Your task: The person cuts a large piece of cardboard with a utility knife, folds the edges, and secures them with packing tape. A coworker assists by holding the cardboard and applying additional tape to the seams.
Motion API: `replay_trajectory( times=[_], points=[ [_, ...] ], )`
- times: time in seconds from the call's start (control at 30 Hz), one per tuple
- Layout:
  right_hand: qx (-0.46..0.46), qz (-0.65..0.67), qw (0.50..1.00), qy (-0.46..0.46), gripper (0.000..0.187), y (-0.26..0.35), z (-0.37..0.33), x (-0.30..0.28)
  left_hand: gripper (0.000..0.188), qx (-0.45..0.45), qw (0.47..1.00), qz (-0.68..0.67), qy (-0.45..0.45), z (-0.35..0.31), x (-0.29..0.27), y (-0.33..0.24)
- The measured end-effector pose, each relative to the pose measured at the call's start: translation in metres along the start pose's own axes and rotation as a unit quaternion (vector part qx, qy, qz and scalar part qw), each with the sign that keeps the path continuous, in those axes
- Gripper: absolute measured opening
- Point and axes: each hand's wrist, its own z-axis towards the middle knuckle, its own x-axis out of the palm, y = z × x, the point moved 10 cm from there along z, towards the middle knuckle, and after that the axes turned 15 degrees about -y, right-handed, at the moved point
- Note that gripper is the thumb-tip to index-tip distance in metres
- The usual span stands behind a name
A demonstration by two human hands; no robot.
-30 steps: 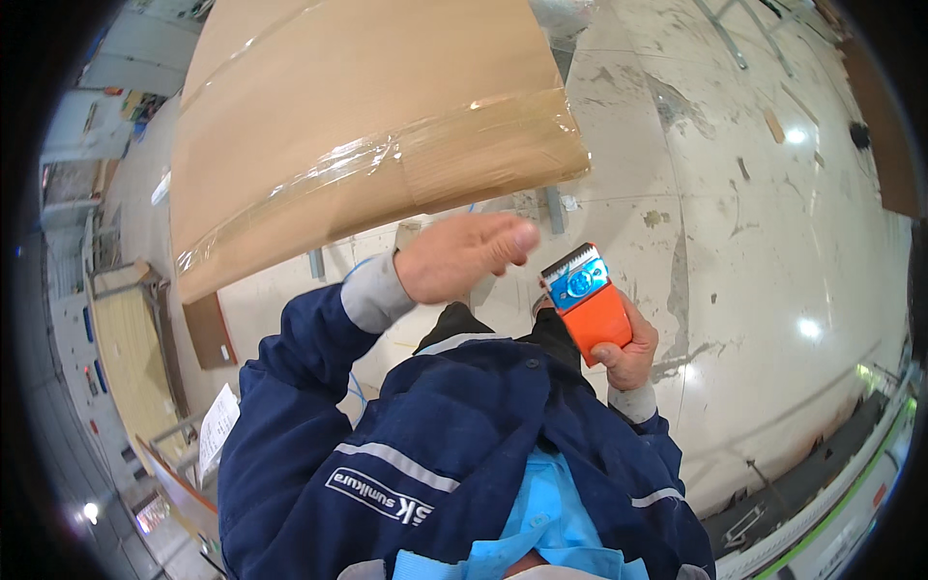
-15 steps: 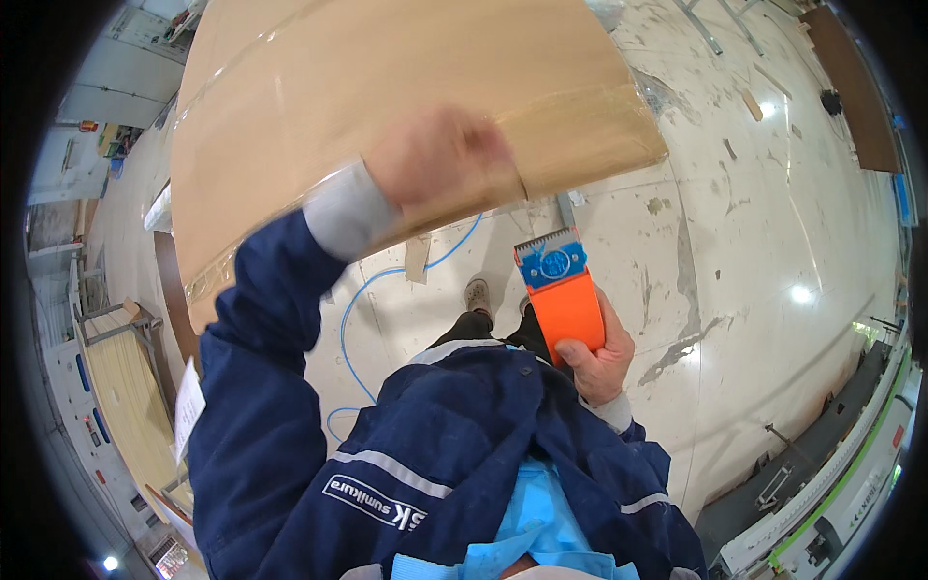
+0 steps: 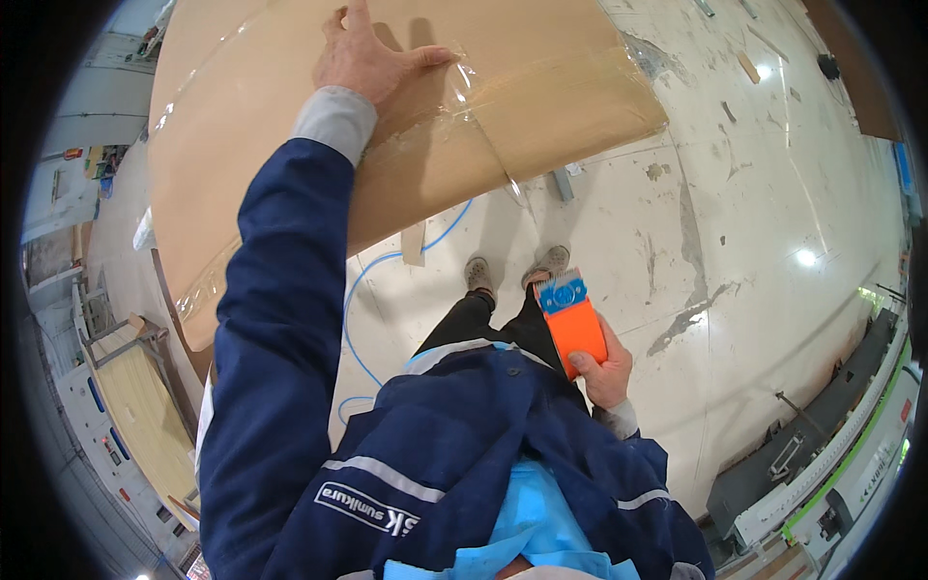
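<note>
Gripping orange toothed tool (image 3: 574,319), right hand (image 3: 609,372) around its lower end, left hand (image 3: 363,63) spread over cardboard (image 3: 551,68).

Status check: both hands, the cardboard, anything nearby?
Left hand open over taped cardboard, contact unclear. Right hand gripping orange tape dispenser. Blue hose or cable on floor.

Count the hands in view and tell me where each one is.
2: the left hand is over the brown cardboard; the right hand holds the orange tape dispenser.
</note>
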Motion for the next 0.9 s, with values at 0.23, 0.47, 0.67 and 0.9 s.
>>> replay_trajectory(
  times=[0.23,0.47,0.67,0.9],
  points=[
    [0.161,-0.128,0.978,0.043,0.066,-0.094,0.047,0.011,0.036,-0.341,0.682,-0.512,0.395,-0.136,-0.03,-0.016],
    [-0.061,0.059,0.993,0.079,0.047,-0.087,0.225,0.161,0.064,-0.699,0.091,-0.605,0.37,-0.318,0.031,-0.06],
    [-0.294,-0.032,0.953,0.065,0.039,-0.09,0.266,0.18,0.066,-0.5,-0.023,-0.864,0.065,-0.274,0.084,-0.012],
    [-0.22,-0.385,0.887,0.13,0.044,-0.093,0.246,0.128,0.066,-0.533,0.57,-0.623,-0.059,-0.319,0.14,0.03]
  ],
)
